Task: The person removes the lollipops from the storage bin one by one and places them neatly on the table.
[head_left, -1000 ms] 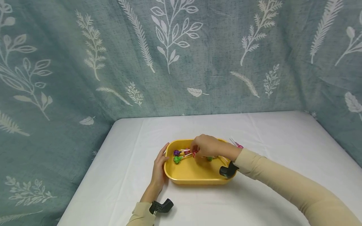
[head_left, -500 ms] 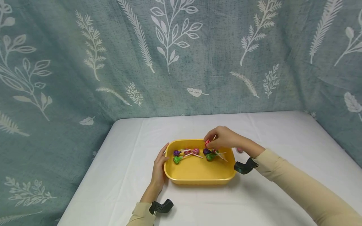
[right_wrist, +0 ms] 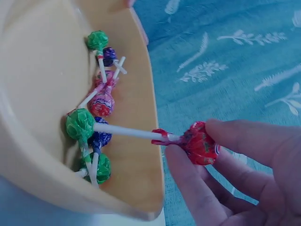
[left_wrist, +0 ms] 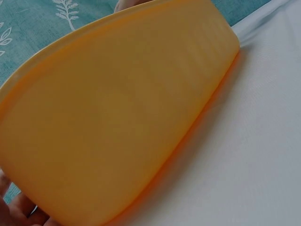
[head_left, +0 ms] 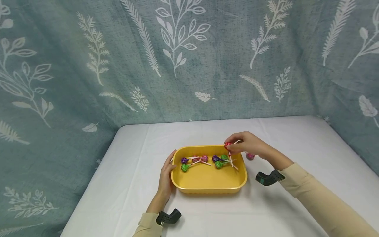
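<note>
My right hand (head_left: 247,144) pinches a red-wrapped lollipop (right_wrist: 200,143) between thumb and fingers, above the back right rim of the yellow tray (head_left: 207,182). Its white stick points down into the tray. Another short white stick shows by these fingers in the head view; whose it is I cannot tell. Inside the tray, a left group has a green lollipop (head_left: 184,168), a purple lollipop (head_left: 184,160) and pink ones (head_left: 204,158). Green and dark blue lollipops (head_left: 216,158) form a right group. At the tray's left side, my left hand (head_left: 165,177) grips the rim, thumb over it.
A pink lollipop (head_left: 250,156) lies on the white-covered table (head_left: 133,158), just outside the tray's right end and partly behind the right hand. A teal leaf-patterned curtain (head_left: 165,95) hangs behind the table and at its sides.
The right hand has moved from the tray's middle to its back right rim, carrying the red lollipop. Lollipops it covered now show. The left hand and tray have stayed put.
</note>
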Demonstrator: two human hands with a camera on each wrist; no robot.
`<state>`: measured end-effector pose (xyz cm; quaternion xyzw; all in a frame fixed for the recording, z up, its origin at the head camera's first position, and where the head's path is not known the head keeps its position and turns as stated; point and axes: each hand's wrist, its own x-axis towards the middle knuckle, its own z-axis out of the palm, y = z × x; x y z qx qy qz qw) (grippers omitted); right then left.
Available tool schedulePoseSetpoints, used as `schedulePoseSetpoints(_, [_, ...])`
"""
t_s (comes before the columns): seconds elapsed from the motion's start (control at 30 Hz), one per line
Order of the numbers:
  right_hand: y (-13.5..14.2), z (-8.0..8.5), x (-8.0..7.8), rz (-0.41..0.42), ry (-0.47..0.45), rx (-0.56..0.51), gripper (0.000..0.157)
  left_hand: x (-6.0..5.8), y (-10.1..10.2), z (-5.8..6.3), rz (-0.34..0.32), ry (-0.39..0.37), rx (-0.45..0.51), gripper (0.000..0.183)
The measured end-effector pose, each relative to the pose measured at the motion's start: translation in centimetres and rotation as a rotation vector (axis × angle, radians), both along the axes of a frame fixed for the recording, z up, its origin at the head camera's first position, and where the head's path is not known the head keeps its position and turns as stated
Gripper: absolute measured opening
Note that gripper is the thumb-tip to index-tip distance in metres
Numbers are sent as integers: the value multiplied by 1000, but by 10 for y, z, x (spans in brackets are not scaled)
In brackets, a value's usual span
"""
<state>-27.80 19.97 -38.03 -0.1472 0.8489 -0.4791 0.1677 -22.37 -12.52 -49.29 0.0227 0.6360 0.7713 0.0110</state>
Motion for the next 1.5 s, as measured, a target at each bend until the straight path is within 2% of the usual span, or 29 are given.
schedulePoseSetpoints(0.27, [18,-8,5,-106,-62,-162,44,-1,1,0,9,-2,-6,58])
schedulePoseSetpoints(0.5, [37,-17,11,-137,-81,-219,47,-1,1,-2,-2,13,-7,58])
schedulePoseSetpoints(0.77, [52,-28,18,-216,-117,-477,56,-1,-1,-2,-7,7,5,57])
schedulePoseSetpoints(1.1, [69,-40,21,-317,-110,-451,53,-1,-1,-1,-16,14,16,58])
schedulePoseSetpoints(1.3, [76,-50,18,-366,-111,-443,53,0,-1,-1,-16,10,20,57])
schedulePoseSetpoints(1.5, [80,-58,14,-421,-101,-425,45,-2,-1,-2,-12,1,18,57])
